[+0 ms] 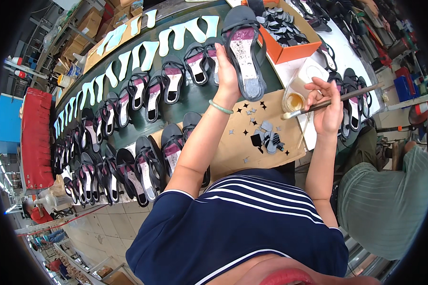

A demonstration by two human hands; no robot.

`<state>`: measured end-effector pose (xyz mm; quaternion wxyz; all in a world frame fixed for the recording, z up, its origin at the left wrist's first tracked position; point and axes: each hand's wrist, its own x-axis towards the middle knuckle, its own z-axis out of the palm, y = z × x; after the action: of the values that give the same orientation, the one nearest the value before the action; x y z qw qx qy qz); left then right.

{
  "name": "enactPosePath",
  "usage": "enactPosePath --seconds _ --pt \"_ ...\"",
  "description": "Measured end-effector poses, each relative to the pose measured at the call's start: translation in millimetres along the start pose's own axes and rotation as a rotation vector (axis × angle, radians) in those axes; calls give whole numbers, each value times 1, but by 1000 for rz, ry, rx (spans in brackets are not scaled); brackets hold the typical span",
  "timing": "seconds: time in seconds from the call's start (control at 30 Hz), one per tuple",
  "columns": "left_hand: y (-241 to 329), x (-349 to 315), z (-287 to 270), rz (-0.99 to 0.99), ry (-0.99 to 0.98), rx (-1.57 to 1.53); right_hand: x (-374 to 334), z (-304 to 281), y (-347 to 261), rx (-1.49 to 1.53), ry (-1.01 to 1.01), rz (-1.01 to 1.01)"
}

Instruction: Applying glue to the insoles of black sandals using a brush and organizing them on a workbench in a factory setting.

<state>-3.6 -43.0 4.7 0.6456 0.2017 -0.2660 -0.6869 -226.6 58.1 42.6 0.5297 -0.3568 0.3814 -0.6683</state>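
Observation:
My left hand (227,75), with a pale green bangle below it, holds a black sandal (245,57) up by its side. The sandal's insole faces me: white in the middle, purple toward the front, grey at the heel. In my right hand (327,109) is a long-handled brush (349,94), its pale bristles pointing left beside the mouth of a plastic jar (293,102) of amber liquid. Beneath the hands, a sheet of brown cardboard (223,154) bears small dark star-shaped scraps and a little pile of grey and black pads (270,138).
Rows of black sandals (172,78) stand along the green table, with white curved strips (147,53) behind them. An orange box (295,52) holds many grey and black pads. At my right sits a person in a striped green top (385,199). A red padded panel (37,137) stands far left.

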Motion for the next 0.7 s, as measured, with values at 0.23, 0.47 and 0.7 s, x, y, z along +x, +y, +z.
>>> enactPosePath --seconds 0.23,0.47,0.7 --pt "6 15 14 -60 114 -86 1 -13 -10 90 33 -9" --pt "3 15 3 -102 75 -110 1 -14 -21 97 76 -94" --pt "4 18 -14 -174 27 -194 1 -27 -18 47 23 -140"
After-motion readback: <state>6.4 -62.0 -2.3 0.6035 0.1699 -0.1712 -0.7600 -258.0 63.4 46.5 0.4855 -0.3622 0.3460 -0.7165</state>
